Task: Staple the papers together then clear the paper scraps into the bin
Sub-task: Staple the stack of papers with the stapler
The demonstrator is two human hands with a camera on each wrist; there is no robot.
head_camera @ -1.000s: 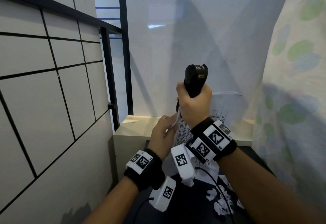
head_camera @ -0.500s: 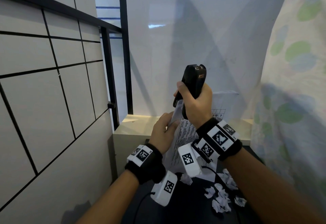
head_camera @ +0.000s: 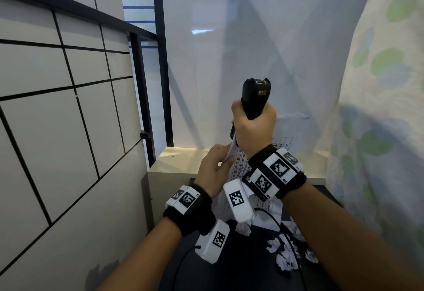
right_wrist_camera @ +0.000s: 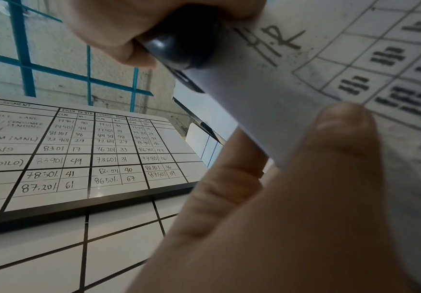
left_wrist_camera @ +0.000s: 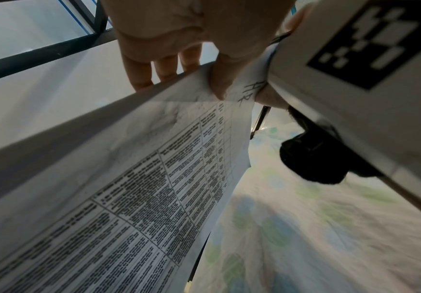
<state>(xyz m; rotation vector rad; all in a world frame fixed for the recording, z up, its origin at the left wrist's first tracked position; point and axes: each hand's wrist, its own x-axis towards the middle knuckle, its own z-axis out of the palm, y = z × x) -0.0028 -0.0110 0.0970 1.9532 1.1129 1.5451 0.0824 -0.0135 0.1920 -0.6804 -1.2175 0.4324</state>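
My right hand (head_camera: 253,130) grips a black stapler (head_camera: 254,98) upright, raised in front of me. The stapler (right_wrist_camera: 181,45) clamps the top corner of printed papers (left_wrist_camera: 154,178) marked "HR". My left hand (head_camera: 215,167) pinches the same corner just below the stapler, thumb on the front, fingers behind the papers (head_camera: 241,169). In the left wrist view the left hand (left_wrist_camera: 191,65) holds the sheet edge. Crumpled white paper scraps (head_camera: 286,254) lie on the dark desk (head_camera: 241,274) beneath my arms. No bin is in view.
A whiteboard with a black grid (head_camera: 57,107) stands close on the left. A pale wall (head_camera: 229,50) is ahead above a cream ledge (head_camera: 183,155). A patterned curtain (head_camera: 385,107) hangs on the right. Cables run from the wrist cameras.
Both hands with the stapler and papers shifted slightly up and right, then settled; the grip on both stays the same.
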